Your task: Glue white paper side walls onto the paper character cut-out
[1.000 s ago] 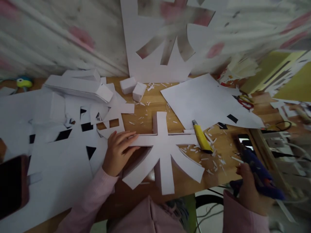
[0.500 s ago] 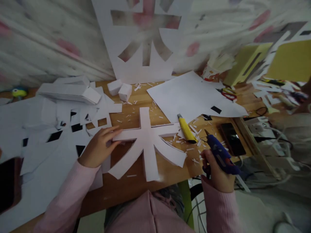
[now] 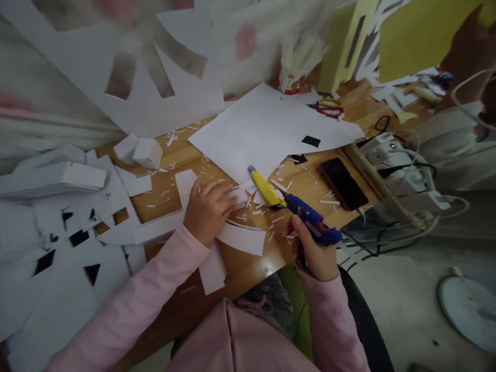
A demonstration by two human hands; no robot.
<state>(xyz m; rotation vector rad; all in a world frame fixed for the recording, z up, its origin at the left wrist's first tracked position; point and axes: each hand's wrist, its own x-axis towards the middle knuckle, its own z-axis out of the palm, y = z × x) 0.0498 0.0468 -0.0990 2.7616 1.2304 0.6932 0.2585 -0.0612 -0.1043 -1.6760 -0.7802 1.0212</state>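
Observation:
A white foam-board character shape [image 3: 236, 237] lies on the wooden table [image 3: 279, 248]. My left hand [image 3: 207, 209] rests on its middle, fingers pressed down on the board near its right arm. My right hand [image 3: 313, 253] is wrapped round a blue glue gun [image 3: 312, 225], whose nozzle points left toward the shape's right end. A yellow utility knife [image 3: 265, 188] lies just beyond the nozzle.
A large white sheet [image 3: 267, 129], a black phone [image 3: 343, 183], red scissors [image 3: 329, 109], a paper cup [image 3: 290, 80] and a power strip with cables [image 3: 403, 175] lie to the right. White offcuts [image 3: 58, 227] and small blocks [image 3: 139, 151] cover the left. A stencil board [image 3: 127, 98] leans behind.
My right hand has brought the glue gun up from the table's right edge to the shape's right end. My left hand slid from the shape's left arm to its middle. The view swung right.

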